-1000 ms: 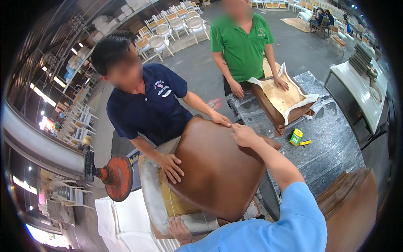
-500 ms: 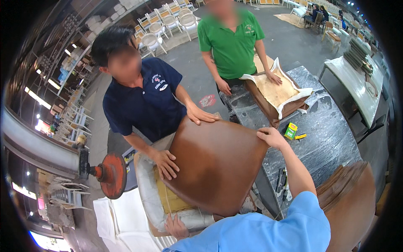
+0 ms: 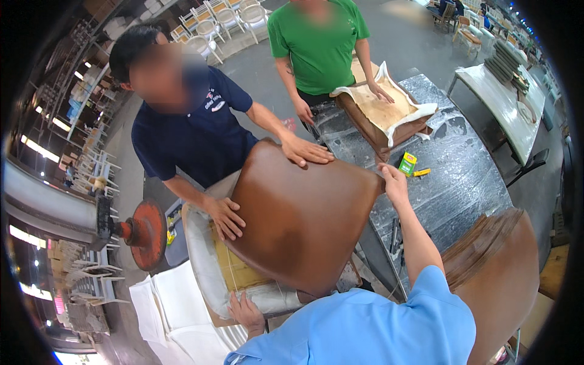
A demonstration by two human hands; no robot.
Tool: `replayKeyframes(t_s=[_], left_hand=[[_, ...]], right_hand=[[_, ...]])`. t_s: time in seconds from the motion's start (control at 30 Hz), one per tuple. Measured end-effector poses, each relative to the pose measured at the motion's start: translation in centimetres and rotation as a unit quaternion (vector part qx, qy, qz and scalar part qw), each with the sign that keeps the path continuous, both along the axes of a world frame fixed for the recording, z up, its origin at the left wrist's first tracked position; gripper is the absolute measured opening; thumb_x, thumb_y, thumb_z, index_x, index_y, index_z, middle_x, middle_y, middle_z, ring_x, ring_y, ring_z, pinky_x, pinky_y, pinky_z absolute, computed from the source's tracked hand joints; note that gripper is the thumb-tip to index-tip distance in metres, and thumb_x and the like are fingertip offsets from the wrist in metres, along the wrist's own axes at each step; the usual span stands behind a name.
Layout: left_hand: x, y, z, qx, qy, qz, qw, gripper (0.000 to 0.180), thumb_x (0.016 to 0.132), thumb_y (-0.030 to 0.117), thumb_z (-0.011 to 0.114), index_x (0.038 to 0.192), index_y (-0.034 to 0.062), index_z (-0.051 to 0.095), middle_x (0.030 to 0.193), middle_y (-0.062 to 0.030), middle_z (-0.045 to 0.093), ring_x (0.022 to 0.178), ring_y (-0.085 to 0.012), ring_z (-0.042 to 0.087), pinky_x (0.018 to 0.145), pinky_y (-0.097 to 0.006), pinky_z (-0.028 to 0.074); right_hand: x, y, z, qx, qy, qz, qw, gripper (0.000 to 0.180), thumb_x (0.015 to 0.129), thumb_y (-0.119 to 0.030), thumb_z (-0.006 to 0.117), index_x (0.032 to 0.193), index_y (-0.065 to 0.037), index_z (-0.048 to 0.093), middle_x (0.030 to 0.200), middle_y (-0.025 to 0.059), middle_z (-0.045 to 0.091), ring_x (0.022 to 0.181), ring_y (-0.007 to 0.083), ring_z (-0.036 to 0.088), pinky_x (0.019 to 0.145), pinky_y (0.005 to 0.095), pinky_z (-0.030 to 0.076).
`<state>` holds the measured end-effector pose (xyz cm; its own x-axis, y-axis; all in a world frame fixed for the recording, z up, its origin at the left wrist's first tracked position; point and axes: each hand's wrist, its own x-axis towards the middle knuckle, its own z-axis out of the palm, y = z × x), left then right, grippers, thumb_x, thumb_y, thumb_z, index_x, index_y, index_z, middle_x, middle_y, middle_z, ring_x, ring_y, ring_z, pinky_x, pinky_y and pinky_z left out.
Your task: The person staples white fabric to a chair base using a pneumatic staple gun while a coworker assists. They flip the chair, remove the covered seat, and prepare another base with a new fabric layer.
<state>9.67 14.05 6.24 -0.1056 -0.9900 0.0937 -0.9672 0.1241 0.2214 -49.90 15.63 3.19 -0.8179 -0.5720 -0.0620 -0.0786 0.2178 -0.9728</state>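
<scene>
Two hands of yours are on the work. Your right hand (image 3: 394, 182) is clamped on the far right corner of the brown leather seat cover (image 3: 301, 222), fingers curled over its edge; half a second ago it sat a little nearer you, so you have stretched forward as the cover tipped up. Your left hand (image 3: 246, 311) grips the near edge of the white foam padding (image 3: 198, 255) under the cover, fingers closed over the rim.

Across from your grips, the co-worker in the navy shirt has shifted too: one hand (image 3: 306, 150) now lies flat on the cover's top edge, left of your right hand, where a second ago it was at the corner itself. The other hand (image 3: 225, 217) presses the cover's left side, above your left hand. That reads as the cover being pulled taut over the seat between the four hands.

The cover is smooth, slightly glossy leather, domed, with rounded corners. The foam beneath is soft and pale, and tan board shows under it. Just beyond your right hand, on the dark marbled worktable (image 3: 468, 176), stands a small green and yellow box (image 3: 407, 163). Further off, a person in green holds another wooden seat frame (image 3: 383, 115) wrapped in white lining.
</scene>
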Motion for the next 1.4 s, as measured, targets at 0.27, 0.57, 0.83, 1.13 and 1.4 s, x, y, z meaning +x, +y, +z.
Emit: replayKeyframes(t_s=[0.27, 0.57, 0.83, 1.13, 1.4], left_hand=[[3.0, -1.2, -0.7, -0.009, 0.013, -0.030, 0.999, 0.045, 0.108, 0.026, 0.057, 0.146, 0.0090, 0.073, 0.172, -0.0212, 0.048, 0.160, -0.0445, 0.041, 0.132, -0.070, 0.019], [4.2, -0.3, -3.2, -0.038, 0.048, -0.054, 0.997, 0.047, 0.105, 0.031, 0.063, 0.147, 0.0154, 0.073, 0.176, -0.0207, 0.044, 0.161, -0.0438, 0.040, 0.132, -0.070, 0.017], [7.6, 1.5, -2.2, -0.033, 0.123, -0.186, 0.974, 0.048, 0.102, 0.033, 0.071, 0.145, 0.0114, 0.075, 0.179, -0.0232, 0.039, 0.164, -0.0467, 0.036, 0.133, -0.068, 0.018], [6.7, 2.8, -1.6, -0.029, 0.156, -0.273, 0.949, 0.049, 0.098, 0.033, 0.076, 0.142, 0.0109, 0.075, 0.176, -0.0245, 0.043, 0.160, -0.0495, 0.042, 0.132, -0.067, 0.024], [6.1, 3.4, -0.3, 0.018, 0.151, -0.264, 0.952, 0.050, 0.097, 0.031, 0.079, 0.143, 0.0116, 0.075, 0.177, -0.0250, 0.041, 0.163, -0.0494, 0.037, 0.134, -0.068, 0.022]], right_hand=[[5.4, 10.8, -4.2, 0.064, 0.108, -0.166, 0.978, 0.046, 0.114, -0.027, 0.064, 0.150, 0.001, 0.068, 0.145, 0.0206, 0.074, 0.133, 0.0305, 0.072, 0.117, 0.0402, 0.051], [23.4, 19.4, -8.5, 0.124, -0.014, -0.069, 0.990, 0.044, 0.117, -0.026, 0.063, 0.147, 0.005, 0.068, 0.140, 0.0216, 0.075, 0.133, 0.0273, 0.070, 0.115, 0.0397, 0.052], [33.0, 16.7, -3.5, 0.179, 0.051, 0.026, 0.982, 0.052, 0.113, -0.025, 0.066, 0.158, 0.002, 0.058, 0.152, 0.0226, 0.064, 0.136, 0.0349, 0.065, 0.118, 0.0428, 0.050], [31.2, 16.8, -2.7, 0.229, 0.153, 0.056, 0.960, 0.062, 0.106, -0.026, 0.071, 0.158, 0.003, 0.057, 0.165, 0.0290, 0.053, 0.156, 0.0441, 0.050, 0.129, 0.0490, 0.042], [30.9, 15.5, -1.9, 0.222, 0.132, 0.051, 0.965, 0.065, 0.102, -0.024, 0.075, 0.159, 0.002, 0.057, 0.167, 0.0289, 0.050, 0.154, 0.0454, 0.051, 0.127, 0.0482, 0.044]])
